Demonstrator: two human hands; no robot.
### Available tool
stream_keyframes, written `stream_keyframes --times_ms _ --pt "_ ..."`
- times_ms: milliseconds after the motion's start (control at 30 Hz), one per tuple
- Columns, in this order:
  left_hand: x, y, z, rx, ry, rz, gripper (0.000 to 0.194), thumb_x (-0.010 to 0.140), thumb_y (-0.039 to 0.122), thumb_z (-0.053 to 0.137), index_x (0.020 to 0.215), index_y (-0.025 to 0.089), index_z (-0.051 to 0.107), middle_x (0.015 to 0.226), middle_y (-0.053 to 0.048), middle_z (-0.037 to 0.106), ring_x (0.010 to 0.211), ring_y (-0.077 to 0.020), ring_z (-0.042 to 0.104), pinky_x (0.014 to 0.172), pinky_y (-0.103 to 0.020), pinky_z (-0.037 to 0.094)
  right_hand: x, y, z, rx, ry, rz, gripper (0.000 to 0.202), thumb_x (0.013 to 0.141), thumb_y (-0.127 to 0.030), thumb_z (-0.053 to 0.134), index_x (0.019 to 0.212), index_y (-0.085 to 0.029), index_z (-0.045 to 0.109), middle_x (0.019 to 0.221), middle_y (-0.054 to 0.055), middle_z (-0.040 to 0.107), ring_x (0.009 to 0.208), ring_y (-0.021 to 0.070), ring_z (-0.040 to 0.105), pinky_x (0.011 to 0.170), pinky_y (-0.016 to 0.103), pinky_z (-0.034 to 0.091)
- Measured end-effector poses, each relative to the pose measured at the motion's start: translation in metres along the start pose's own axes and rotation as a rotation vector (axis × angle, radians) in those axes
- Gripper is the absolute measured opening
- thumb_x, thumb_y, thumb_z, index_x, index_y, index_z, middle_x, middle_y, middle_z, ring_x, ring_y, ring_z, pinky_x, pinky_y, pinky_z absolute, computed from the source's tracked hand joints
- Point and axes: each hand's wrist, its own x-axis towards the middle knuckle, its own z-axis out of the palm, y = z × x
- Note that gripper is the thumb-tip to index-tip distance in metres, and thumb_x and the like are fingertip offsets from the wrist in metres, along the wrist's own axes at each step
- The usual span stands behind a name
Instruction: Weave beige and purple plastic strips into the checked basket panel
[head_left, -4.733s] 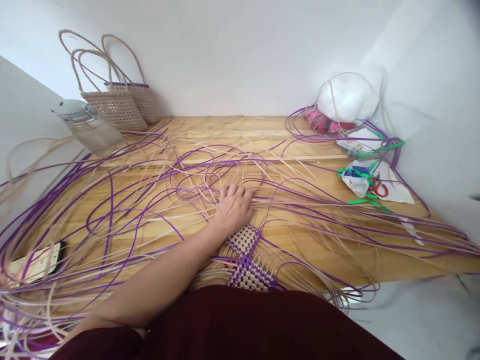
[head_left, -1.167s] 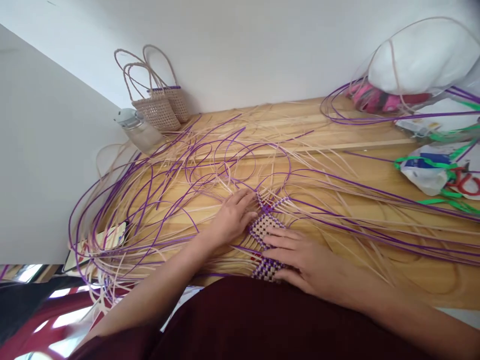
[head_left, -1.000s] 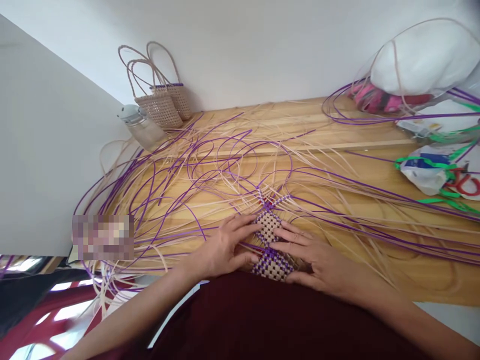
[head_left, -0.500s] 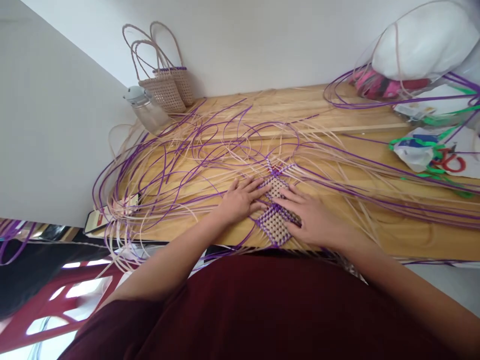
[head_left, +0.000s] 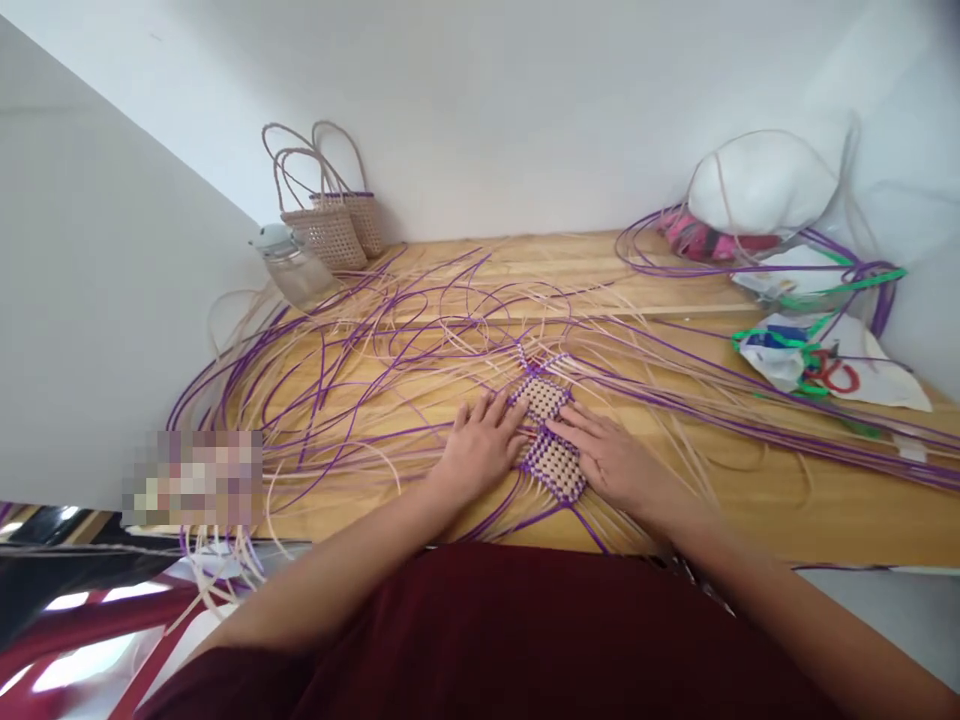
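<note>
A half-woven piece of beige and purple strands lies on the wooden table, close to its front edge. Two diamond-shaped panels show in it, one beyond the other, with loose strands fanning out on all sides. My left hand lies flat at the piece's left edge, fingers stretched and fingertips touching the weave. From the right, my right hand rests on the other edge with its fingers extended. Neither hand is closed round anything. Loose purple and beige strands spread left and back.
Two small woven bags and a lidded clear jar stand at the back left. Red-handled scissors lie among plastic packets at right. Behind them sits a white bundle with purple strands. A blurred patch hides the left corner.
The camera has tilted up, so the table sits lower in view. My right hand has drawn outward a little, baring more of the near woven panel.
</note>
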Motion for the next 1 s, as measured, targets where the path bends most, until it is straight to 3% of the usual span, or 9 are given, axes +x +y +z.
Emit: stream_keyframes --times_ms 133,300,367,433,533,667,800,900,1000 --pt "-0.023 -0.001 0.002 0.018 -0.012 0.088 0.052 0.1 0.046 0.033 0.149 0.028 0.043 0.154 -0.008 0.042 0.143 -0.03 0.038 0.112 -0.047 0.04 0.003 -0.017 -0.017 0.086 0.047 0.034 0.042 0.095 -0.022 0.042 0.131 -0.017 0.063 0.141 0.013 0.056 0.136 0.026 0.046 0.113 0.048 0.041" --pt "-0.025 -0.016 -0.015 -0.066 -0.003 0.193 0.044 0.098 0.042 0.044 0.134 0.024 0.059 0.141 -0.011 0.057 0.131 -0.0304 0.052 0.104 -0.044 0.047 0.016 -0.033 -0.013 0.168 -0.029 -0.062 0.06 0.096 -0.043 0.049 0.149 -0.017 0.042 0.156 0.014 0.036 0.148 0.0296 0.026 0.117 0.053 0.032" --pt "-0.005 -0.025 -0.033 -0.169 0.016 0.208 0.035 0.098 0.041 0.045 0.109 0.022 0.071 0.113 -0.01 0.072 0.11 -0.0248 0.064 0.096 -0.038 0.05 0.018 -0.031 -0.003 0.148 -0.086 -0.113 0.063 0.096 -0.044 0.05 0.152 -0.021 0.037 0.159 0.013 0.029 0.149 0.0316 0.02 0.118 0.056 0.029" --pt "0.03 -0.034 -0.051 -0.272 0.098 0.177 0.036 0.099 0.038 0.042 0.09 0.019 0.072 0.087 -0.008 0.072 0.09 -0.0203 0.067 0.089 -0.035 0.05 0.018 -0.028 0.006 0.111 -0.105 -0.12 0.063 0.095 -0.044 0.052 0.152 -0.022 0.037 0.161 0.012 0.025 0.15 0.0334 0.016 0.119 0.057 0.025" --pt "0.095 -0.044 -0.059 -0.447 0.22 0.193 0.029 0.099 0.029 0.043 0.099 0.016 0.069 0.094 -0.007 0.072 0.091 -0.0175 0.066 0.088 -0.03 0.048 0.017 -0.026 0.009 0.086 -0.103 -0.133 0.061 0.094 -0.044 0.053 0.149 -0.022 0.042 0.161 0.012 0.025 0.15 0.0342 0.014 0.119 0.057 0.023" --pt "0.149 -0.052 -0.026 -0.368 0.237 0.246 0.03 0.097 0.024 0.044 0.119 0.012 0.061 0.117 -0.012 0.067 0.111 -0.0205 0.06 0.096 -0.032 0.044 0.016 -0.025 0.005 0.087 -0.109 -0.132 0.061 0.093 -0.043 0.054 0.149 -0.023 0.042 0.161 0.011 0.024 0.15 0.0341 0.015 0.119 0.056 0.025" --pt "0.132 -0.065 0.007 -0.064 0.23 0.023 0.029 0.097 0.033 0.044 0.102 0.015 0.066 0.098 -0.013 0.065 0.1 -0.027 0.059 0.091 -0.04 0.044 0.015 -0.022 0.004 0.105 -0.127 -0.142 0.061 0.093 -0.044 0.055 0.149 -0.023 0.043 0.16 0.01 0.026 0.15 0.0343 0.018 0.117 0.058 0.026" --pt "0.108 -0.074 0.008 -0.041 0.279 -0.063 0.024 0.097 0.029 0.044 0.097 0.017 0.066 0.098 -0.012 0.064 0.099 -0.0256 0.058 0.088 -0.037 0.044 0.016 -0.02 0.002 0.151 -0.147 -0.156 0.06 0.093 -0.045 0.054 0.148 -0.025 0.044 0.16 0.008 0.028 0.15 0.0331 0.018 0.118 0.058 0.026" --pt "0.099 -0.076 0.001 -0.177 0.219 -0.078 0.025 0.097 0.032 0.046 0.097 0.019 0.067 0.095 -0.009 0.065 0.093 -0.022 0.06 0.081 -0.032 0.045 0.019 -0.019 -0.008 0.209 -0.178 -0.155 0.058 0.093 -0.048 0.054 0.146 -0.026 0.047 0.159 0.007 0.03 0.149 0.032 0.021 0.118 0.057 0.027"
